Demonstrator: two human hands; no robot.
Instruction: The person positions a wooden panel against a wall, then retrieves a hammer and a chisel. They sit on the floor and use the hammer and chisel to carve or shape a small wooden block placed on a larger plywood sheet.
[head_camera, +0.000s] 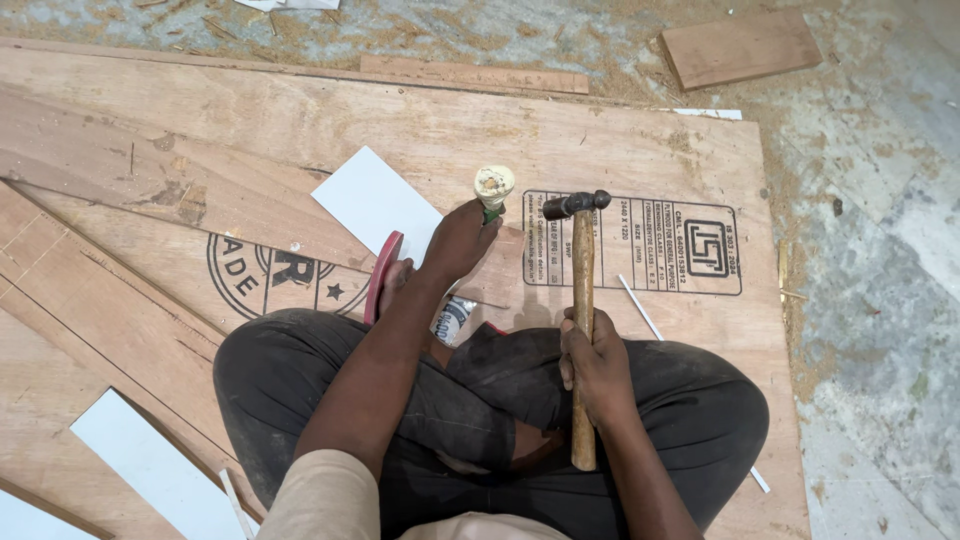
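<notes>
A wooden-handled hammer (582, 300) is gripped in the right hand (597, 362), the fingers clenched around the lower half of the shaft. The handle is held nearly upright in the view, with the dark metal head (575, 204) at the far end, raised over the plywood sheet (300, 130) and just right of the chisel. The butt of the handle lies over the dark trousers (300, 380) of the crossed legs.

The left hand (457, 243) is closed around a chisel (492, 192), of which only the green collar and the battered, pale, mushroomed top are seen; the blade is hidden beneath the hand, so its contact point cannot be told. The chisel stands beside a printed black stamp on the plywood.

1 white laminate piece (375, 200) lies just left of the left hand, and a red sandal (381, 275) is seen on edge beside the wrist. A thin white strip (640, 308) lies right of the hammer. A small wood offcut (742, 47) rests on the dusty floor (880, 250), well apart from both hands.
</notes>
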